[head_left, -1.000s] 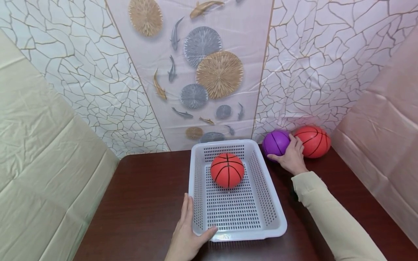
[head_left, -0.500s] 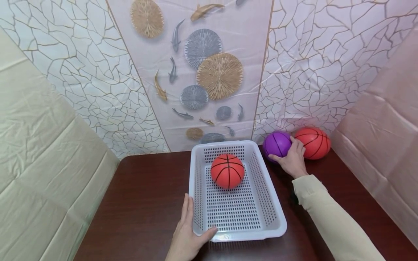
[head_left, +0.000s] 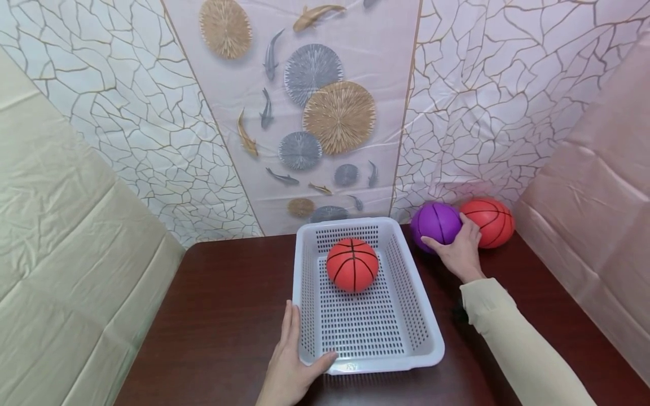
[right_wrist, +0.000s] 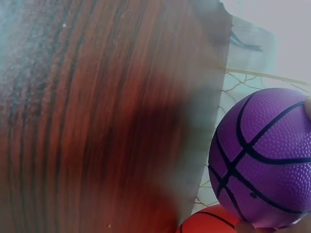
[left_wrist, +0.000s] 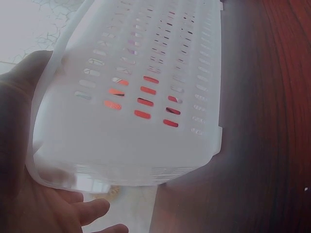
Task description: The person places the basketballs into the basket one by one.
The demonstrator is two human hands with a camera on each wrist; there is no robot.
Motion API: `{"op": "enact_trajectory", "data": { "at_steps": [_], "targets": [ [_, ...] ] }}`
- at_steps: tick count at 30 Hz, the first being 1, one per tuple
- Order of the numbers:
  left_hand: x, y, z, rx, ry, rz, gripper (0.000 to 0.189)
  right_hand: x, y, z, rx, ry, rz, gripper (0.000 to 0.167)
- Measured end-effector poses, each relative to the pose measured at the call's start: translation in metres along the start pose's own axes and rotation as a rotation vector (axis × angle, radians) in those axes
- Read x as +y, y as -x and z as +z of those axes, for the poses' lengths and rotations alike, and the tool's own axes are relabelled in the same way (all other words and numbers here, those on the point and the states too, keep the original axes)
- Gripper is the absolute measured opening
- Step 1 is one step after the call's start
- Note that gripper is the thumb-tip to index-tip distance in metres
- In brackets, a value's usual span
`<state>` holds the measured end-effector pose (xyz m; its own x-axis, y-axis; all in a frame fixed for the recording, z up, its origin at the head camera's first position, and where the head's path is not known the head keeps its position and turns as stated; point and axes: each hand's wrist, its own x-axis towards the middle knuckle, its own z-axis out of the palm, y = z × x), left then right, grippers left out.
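Note:
My right hand (head_left: 461, 248) grips a small purple basketball (head_left: 438, 225), thumb on its near left side and fingers over its right side. In the right wrist view the purple basketball (right_wrist: 265, 155) fills the right side, with fingertips at its edges. Beside it, partly hidden by the hand, is a red basketball (head_left: 490, 223). My left hand (head_left: 291, 361) rests against the near left corner of a white perforated plastic basket (head_left: 434, 355), fingers straight along its side and thumb at the front rim. Another red basketball (head_left: 352, 265) sits inside, towards the back.
The basket stands on a dark reddish-brown wooden table (head_left: 228, 316). Patterned cloth (head_left: 340, 113) with fish and round motifs hangs behind the table's back edge. Pale cloth walls (head_left: 584, 208) close in the left and right sides.
The purple basketball has shifted slightly right with my right hand and turned a little, its black line now further right. My left hand and the basket stay in place.

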<state>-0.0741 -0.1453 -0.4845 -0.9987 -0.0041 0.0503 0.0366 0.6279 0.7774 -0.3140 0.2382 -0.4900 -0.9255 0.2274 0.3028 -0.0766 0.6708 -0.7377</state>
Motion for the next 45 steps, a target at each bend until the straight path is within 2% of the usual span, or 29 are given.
{"op": "enact_trajectory", "data": {
  "at_steps": [4,10,19,27,37,45],
  "targets": [
    [0.001,0.0,0.001,0.008,0.001,0.004,0.117,-0.004,0.005,-0.006,0.012,-0.022,0.01,0.116],
    [0.0,0.0,0.002,0.042,-0.012,0.033,0.115,-0.013,0.011,-0.013,0.052,-0.068,-0.02,0.112],
    [0.0,-0.001,0.002,0.04,-0.006,0.032,0.116,-0.023,0.02,-0.024,0.066,-0.114,-0.018,0.114],
    [0.0,0.0,0.001,0.033,-0.018,0.019,0.117,-0.035,0.032,-0.036,0.041,-0.148,0.003,0.113],
    [-0.001,-0.001,0.002,0.029,-0.011,0.014,0.118,-0.05,0.045,-0.047,0.079,-0.154,-0.089,0.11],
    [-0.002,0.0,0.003,0.03,-0.011,0.016,0.116,-0.057,0.059,-0.057,0.084,-0.177,-0.078,0.109]
  ]
}}
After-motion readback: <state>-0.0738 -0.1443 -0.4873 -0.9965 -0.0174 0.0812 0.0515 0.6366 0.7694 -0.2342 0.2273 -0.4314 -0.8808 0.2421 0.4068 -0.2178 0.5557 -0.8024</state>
